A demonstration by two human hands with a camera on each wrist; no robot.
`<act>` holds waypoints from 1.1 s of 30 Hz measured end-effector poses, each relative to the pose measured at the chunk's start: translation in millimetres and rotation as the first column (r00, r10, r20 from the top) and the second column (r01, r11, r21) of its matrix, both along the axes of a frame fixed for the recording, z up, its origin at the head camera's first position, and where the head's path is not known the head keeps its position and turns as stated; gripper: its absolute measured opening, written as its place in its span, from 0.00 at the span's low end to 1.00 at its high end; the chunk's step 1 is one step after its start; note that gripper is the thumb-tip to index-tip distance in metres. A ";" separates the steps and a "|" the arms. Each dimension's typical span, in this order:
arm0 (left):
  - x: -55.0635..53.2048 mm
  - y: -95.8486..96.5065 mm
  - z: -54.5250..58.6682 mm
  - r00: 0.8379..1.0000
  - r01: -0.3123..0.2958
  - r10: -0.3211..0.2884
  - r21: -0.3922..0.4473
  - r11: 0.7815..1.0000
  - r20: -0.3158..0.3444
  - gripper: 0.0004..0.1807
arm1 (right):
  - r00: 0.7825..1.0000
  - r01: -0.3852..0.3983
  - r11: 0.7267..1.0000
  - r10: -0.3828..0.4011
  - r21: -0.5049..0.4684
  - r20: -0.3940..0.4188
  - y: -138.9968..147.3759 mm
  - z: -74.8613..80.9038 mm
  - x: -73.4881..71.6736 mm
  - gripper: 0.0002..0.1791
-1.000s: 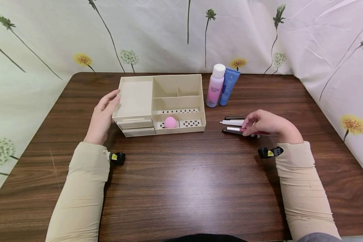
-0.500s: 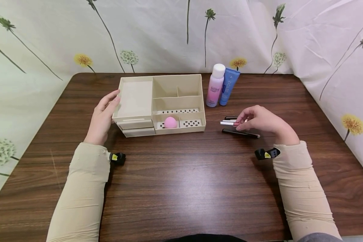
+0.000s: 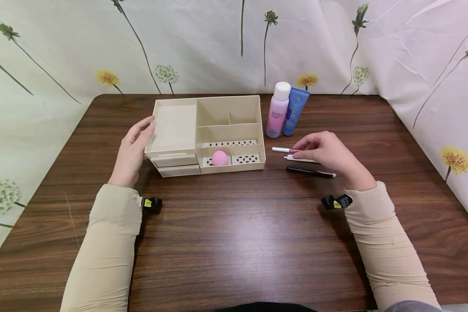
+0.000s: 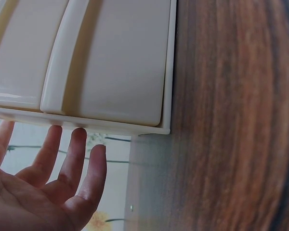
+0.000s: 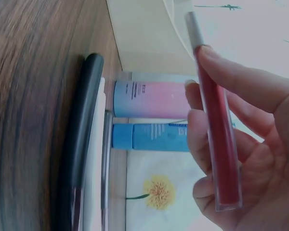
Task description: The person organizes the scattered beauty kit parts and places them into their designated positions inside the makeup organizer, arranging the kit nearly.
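In the head view, my right hand (image 3: 327, 152) pinches a lip gloss tube (image 5: 217, 130), red with a silver cap (image 3: 281, 150), between thumb and fingers. It is raised above the table, its cap pointing left. Below it lie a slim white pen-like stick (image 3: 301, 159) and a black makeup brush (image 3: 311, 172); a further dark stick (image 5: 106, 163) shows in the right wrist view. My left hand (image 3: 129, 149) touches the left side of a cream desktop organizer (image 3: 175, 125); in the left wrist view its fingertips (image 4: 79, 135) rest against that wall.
A pink ball-shaped sponge (image 3: 220, 157) sits in a front compartment of the organizer. Right of the organizer stand a pink bottle with a white cap (image 3: 277, 113) and a blue squeeze tube (image 3: 295, 112). A flowered cloth (image 3: 214, 47) hangs behind the wooden table (image 3: 234, 242).
My right hand has picked up the lip gloss from among the sticks and moved it left and away from me, towards the organizer. The left hand stays in place.
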State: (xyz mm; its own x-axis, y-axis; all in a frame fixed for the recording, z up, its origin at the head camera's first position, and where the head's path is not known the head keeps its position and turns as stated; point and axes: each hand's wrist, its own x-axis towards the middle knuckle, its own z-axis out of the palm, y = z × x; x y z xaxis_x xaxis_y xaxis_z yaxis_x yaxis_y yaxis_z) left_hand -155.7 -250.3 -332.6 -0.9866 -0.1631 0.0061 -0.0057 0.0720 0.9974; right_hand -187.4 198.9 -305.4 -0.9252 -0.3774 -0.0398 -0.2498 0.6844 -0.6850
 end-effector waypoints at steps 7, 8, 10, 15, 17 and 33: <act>-0.4 0.2 0.0 1.000 0.001 -0.001 0.017 1.000 -0.002 0.30 | 0.995 0.011 0.996 -0.019 -0.084 -0.095 -8.8 -1.4 2.7 0.10; -0.3 0.3 0.0 1.000 0.002 -0.002 0.018 1.000 -0.002 0.30 | 0.994 0.003 0.995 -0.014 -0.099 -0.106 -10.1 -2.0 2.8 0.10; -0.1 0.4 0.1 1.000 0.002 -0.002 0.019 1.000 -0.002 0.30 | 0.993 -0.010 0.992 -0.005 -0.123 -0.121 -12.8 -3.2 2.9 0.09; 0.4 0.2 0.4 1.000 -0.001 0.001 0.016 1.000 -0.002 0.29 | 0.990 -0.027 0.988 0.004 -0.155 -0.142 -19.2 -5.4 2.0 0.10; 0.5 0.3 0.4 1.000 0.000 0.000 0.016 1.000 -0.002 0.29 | 0.989 -0.026 0.987 0.003 -0.159 -0.146 -21.7 -5.1 1.8 0.10; 0.7 -0.1 -0.1 1.000 -0.003 0.003 0.025 1.000 0.003 0.28 | 0.989 -0.037 0.982 0.008 -0.188 -0.150 -49.2 1.2 -3.3 0.10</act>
State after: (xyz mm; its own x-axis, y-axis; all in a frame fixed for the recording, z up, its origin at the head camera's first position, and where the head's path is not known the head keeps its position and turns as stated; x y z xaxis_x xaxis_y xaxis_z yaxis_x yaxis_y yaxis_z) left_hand -154.9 -250.4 -332.7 -0.9861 -0.1661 -0.0012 -0.0091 0.0466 0.9989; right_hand -190.8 149.7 -304.2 -0.9066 -0.3858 0.1708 -0.3717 0.5388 -0.7560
